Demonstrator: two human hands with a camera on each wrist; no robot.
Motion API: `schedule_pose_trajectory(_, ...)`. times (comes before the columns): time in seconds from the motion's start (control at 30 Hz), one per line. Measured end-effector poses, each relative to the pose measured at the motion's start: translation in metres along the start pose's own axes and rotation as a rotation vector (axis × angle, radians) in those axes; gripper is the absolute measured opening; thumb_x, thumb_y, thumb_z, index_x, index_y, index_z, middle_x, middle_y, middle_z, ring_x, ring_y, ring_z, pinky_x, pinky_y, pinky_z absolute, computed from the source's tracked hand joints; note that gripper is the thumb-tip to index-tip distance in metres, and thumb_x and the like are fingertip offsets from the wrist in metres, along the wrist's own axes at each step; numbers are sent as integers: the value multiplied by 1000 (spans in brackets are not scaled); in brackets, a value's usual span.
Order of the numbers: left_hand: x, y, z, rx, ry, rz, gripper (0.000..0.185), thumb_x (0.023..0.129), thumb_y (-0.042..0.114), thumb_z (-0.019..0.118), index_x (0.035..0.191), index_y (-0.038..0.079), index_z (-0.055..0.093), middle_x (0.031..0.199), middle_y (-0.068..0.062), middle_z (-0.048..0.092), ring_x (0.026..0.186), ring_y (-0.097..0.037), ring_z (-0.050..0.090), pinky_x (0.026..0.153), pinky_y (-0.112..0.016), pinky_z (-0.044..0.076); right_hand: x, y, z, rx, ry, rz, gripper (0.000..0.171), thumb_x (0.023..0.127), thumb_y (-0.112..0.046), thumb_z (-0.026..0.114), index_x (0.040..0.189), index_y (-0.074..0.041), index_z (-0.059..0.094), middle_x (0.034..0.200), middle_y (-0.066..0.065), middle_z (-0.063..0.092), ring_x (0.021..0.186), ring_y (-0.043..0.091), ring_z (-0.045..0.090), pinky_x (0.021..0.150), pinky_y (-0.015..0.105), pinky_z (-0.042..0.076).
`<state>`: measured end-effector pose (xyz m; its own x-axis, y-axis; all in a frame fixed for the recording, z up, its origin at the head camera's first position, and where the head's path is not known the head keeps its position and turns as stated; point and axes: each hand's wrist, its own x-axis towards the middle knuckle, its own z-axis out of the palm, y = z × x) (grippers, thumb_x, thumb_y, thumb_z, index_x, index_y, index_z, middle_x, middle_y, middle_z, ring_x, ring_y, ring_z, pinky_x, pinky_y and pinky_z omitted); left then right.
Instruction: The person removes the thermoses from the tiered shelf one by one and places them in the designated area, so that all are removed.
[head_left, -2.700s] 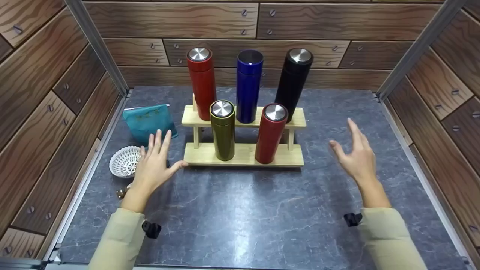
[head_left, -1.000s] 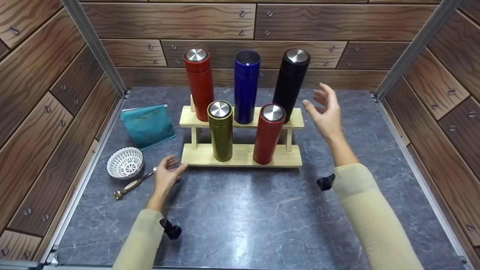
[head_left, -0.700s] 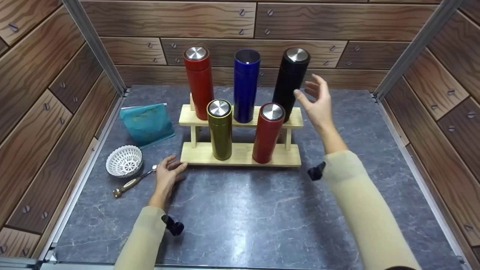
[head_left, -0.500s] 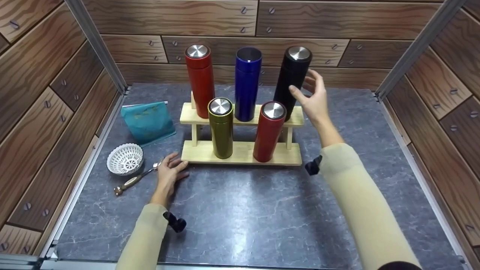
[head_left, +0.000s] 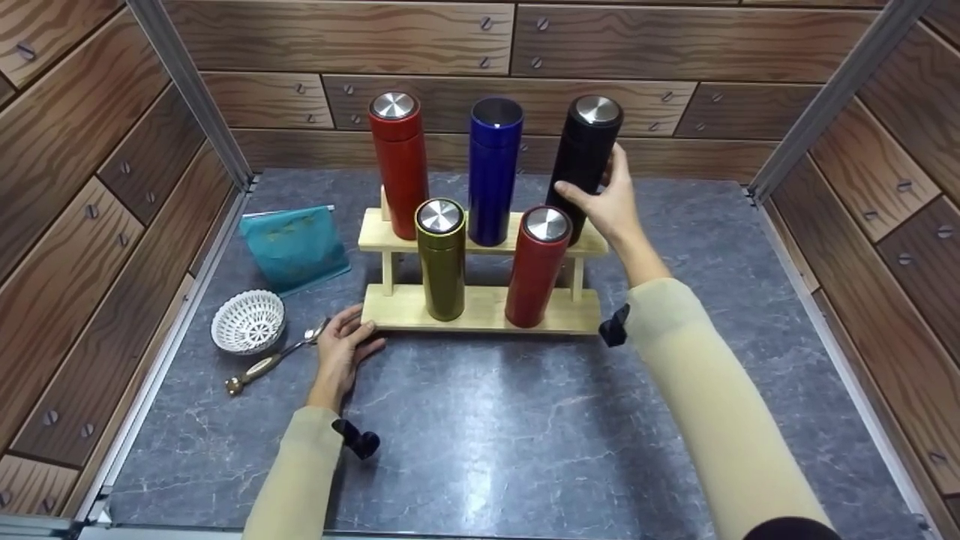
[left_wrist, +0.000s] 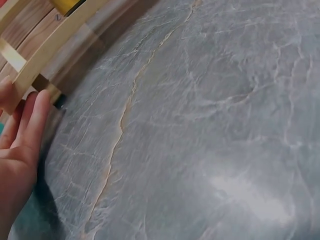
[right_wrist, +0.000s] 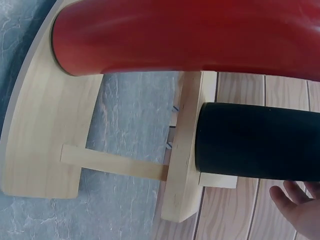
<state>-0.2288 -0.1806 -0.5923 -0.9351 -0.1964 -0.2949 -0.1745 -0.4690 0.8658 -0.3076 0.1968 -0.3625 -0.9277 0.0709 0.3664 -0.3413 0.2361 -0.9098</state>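
My left hand (head_left: 339, 358) holds the front left corner of a two-tier wooden rack (head_left: 480, 327). In the left wrist view its thumb lies on the corner, with the fingers below. My right hand (head_left: 611, 206) is at the right side of a black thermos bottle (head_left: 589, 154) with a silver lid. In the right wrist view the thumb stands apart from the bottle, and the fingertips are partly hidden behind it. Beside it on the upper tier are a blue bottle (head_left: 493, 180) and a red bottle (head_left: 400, 172). An olive-green bottle (head_left: 444, 270) and another red bottle (head_left: 536, 274) occupy the lower tier.
Left of the rack lie a teal pouch (head_left: 296, 247), a white woven basket (head_left: 225, 330) and a metal-ended tool with a brownish handle (head_left: 261, 367). Grey marbled tabletop (head_left: 487, 435) stretches in front. Wood-patterned walls (head_left: 412, 45) and metal posts enclose the table.
My right hand has moved up and left to the black bottle. My left hand has come down from near the basket to the rack's corner. The bottles stay put.
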Motion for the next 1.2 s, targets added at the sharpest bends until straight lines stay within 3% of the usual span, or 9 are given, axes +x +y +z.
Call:
schedule_pose_trajectory(0.3,6,-4,-2,-9,1,0,54,79,-7,68,129,6,50,121,-14,52,94,-23,62,81,-45,55,4,8,2,80,55,26,77,68,-4,80,134,-5,39,121,15,52,105,25,52,91,36,47)
schedule_pose_trajectory(0.57,6,-6,-2,-47,4,-4,54,78,-9,68,128,4,51,119,-14,53,89,-22,63,80,-46,55,7,19,-4,37,78,5,82,65,-13,85,134,-15,42,122,10,52,107,23,51,94,38,44)
schedule_pose_trajectory(0.93,4,-6,-2,-47,-9,31,53,78,-8,68,127,3,51,117,-14,54,87,-22,63,78,-45,56,-5,-3,-26,58,135,19,78,65,-6,83,132,-10,43,122,12,53,108,24,51,96,39,44)
schedule_pose_trajectory(1.2,2,-7,-2,-22,-18,51,50,81,-7,66,127,5,52,120,-15,53,92,-23,62,78,-43,57,-1,15,-46,57,182,28,83,62,-10,87,133,-15,44,123,9,54,107,24,53,94,36,46)
